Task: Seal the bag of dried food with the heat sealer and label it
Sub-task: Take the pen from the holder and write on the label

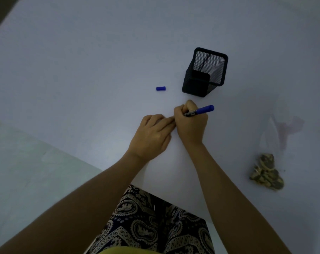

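R hand [190, 123] wrapped around a blue marker [199, 111], writing grip, capped rear end sticking up-right, tip end buried under the fingers so can't see it. L hand [152, 134] lies flat-ish w/ fingers extended toward the R hand, tips touching or just beside it, prob pinning smth down for writing. Whatever is under the fingers (label?) is white-on-white or hidden, can't tell. Judgement: labelling step underway, writing on a label while L steadies it so it won't slide.

Marker cap [161, 88] is off, lying on its side on the worktop [82, 61], left of the black mesh pen holder [205, 72]; parked close by, likely for quick recapping. Holder stands upright just beyond the hands, one dark stick-like item inside, too dim to ID.

Bag of dried food [265, 173] sits well apart to the R, near worktop edge; clear plastic w/ brownish slices bunched at the near end, the empty clear upper part stretching away from the person. Whether it's sealed: can't tell, plastic too faint. No heat sealer in view. Bag untouched by either hand, so label prob gets written first, then stuck on.

Patterned trousers at bottom of view, person at the worktop corner. Lighting dim, detail soft.
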